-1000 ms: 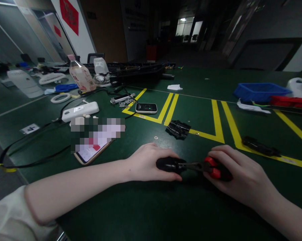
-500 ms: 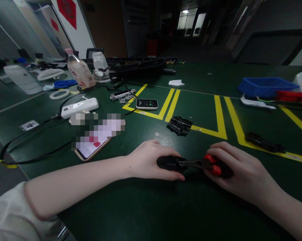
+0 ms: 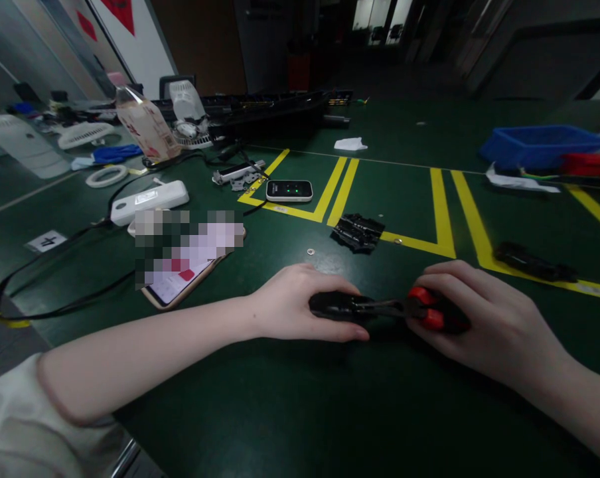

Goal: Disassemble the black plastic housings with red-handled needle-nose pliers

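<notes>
A dark green surface (image 3: 379,411) fills most of the frame. At the left edge lie a white cylinder (image 3: 26,146) and, nearer, a card marked 4 (image 3: 46,241). In the upper left, a red paper (image 3: 122,13) hangs on a white wall; a pink-capped bottle (image 3: 148,126) stands below it. A phone (image 3: 173,285), partly pixelated, lies left of centre. At centre the left hand (image 3: 304,302) has its grip curled narrow around a black piece (image 3: 337,306). Pliers (image 3: 432,320) reach this piece's right end; whether their jaws clamp it, I cannot tell. Yellow tape (image 3: 350,182) marks off the surface beyond. Lit windows (image 3: 372,20) break the dim room at top. The right hand (image 3: 494,325), right of centre, keeps its grip around the red handles. At upper right sits a blue bin (image 3: 543,149).
</notes>
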A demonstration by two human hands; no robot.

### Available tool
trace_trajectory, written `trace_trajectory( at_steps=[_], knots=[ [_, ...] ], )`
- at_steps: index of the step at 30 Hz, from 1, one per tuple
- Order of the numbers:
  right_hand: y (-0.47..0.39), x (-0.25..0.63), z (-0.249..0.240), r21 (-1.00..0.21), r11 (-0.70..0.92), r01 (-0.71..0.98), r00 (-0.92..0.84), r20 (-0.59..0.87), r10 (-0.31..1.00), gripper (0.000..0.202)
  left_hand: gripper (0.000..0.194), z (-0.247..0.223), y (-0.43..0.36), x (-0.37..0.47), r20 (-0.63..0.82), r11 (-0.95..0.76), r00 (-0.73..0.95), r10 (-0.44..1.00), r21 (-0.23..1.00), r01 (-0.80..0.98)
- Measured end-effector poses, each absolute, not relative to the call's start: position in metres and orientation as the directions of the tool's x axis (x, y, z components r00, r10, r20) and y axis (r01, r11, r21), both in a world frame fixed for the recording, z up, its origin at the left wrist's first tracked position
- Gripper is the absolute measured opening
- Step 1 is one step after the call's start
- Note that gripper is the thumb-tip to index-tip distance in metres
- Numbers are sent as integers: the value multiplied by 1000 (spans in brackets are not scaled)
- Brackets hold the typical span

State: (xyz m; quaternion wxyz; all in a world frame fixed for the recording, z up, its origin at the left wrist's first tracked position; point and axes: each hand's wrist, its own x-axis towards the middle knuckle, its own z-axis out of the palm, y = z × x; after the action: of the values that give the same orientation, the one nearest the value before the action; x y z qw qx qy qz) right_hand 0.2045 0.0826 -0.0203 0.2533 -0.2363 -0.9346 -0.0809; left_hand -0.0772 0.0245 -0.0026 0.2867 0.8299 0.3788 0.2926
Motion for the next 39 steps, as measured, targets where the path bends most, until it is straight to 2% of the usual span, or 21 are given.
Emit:
trace_trajectory(
  at_steps=[6,13,19,28,34,39],
  knots=[
    [82,202,-17,9,876,481,-754,514,409,26,32,0,25,-78,228,-496,537,812,756,428],
    [76,201,-16,-75,840,537,-715,487,501,23,30,1,27,-78,182,-416,530,828,833,365],
    [75,201,-15,-37,853,521,-748,461,477,23,33,2,27,-78,165,-438,538,827,789,431],
    [75,201,-16,3,863,505,-768,457,448,19,35,0,26,-78,210,-499,559,802,750,434],
    [75,201,-15,12,861,509,-773,446,451,20,47,-1,27,-79,172,-489,573,801,739,463],
    [75,202,-15,57,864,501,-787,445,427,18,40,0,27,-79,177,-510,576,798,707,489]
  ],
)
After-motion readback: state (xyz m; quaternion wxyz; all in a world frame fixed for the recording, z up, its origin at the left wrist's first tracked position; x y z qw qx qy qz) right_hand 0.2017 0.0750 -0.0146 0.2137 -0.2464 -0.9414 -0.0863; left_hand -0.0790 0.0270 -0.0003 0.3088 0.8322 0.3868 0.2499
